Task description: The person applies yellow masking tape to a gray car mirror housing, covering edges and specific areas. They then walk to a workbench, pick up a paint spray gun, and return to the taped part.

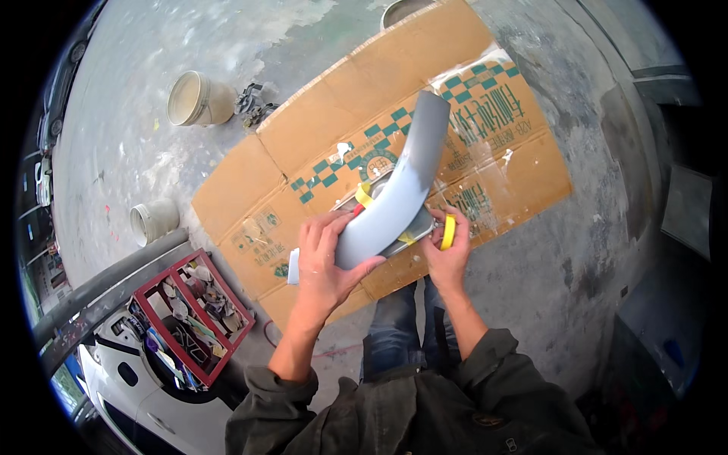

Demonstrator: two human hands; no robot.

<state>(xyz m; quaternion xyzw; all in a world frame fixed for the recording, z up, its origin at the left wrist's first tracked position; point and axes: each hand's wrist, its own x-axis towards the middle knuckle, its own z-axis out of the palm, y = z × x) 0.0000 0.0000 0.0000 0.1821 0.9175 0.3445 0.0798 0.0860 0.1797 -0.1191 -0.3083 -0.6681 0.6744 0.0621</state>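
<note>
A long curved car trim piece [402,199], pale blue-grey with a darker grey far end, lies slanted before me. My left hand [324,254] grips its near end, thumb over the top and fingers round the left side. A strip of yellow masking tape [363,196] sticks up by its left edge, beside a small red patch. Below the piece, a grey part shows on the right, with more yellow tape on it. My right hand [446,258] is closed on a yellow tape roll [448,230], its fingertips close to that part's edge.
Flattened cardboard [250,186] spreads under the work. Two pale buckets [212,102] stand on the left floor, with dark crumpled scraps [256,106] by one. A red divided tray [241,312] full of sanding supplies sits at the lower left, near a white car [125,398].
</note>
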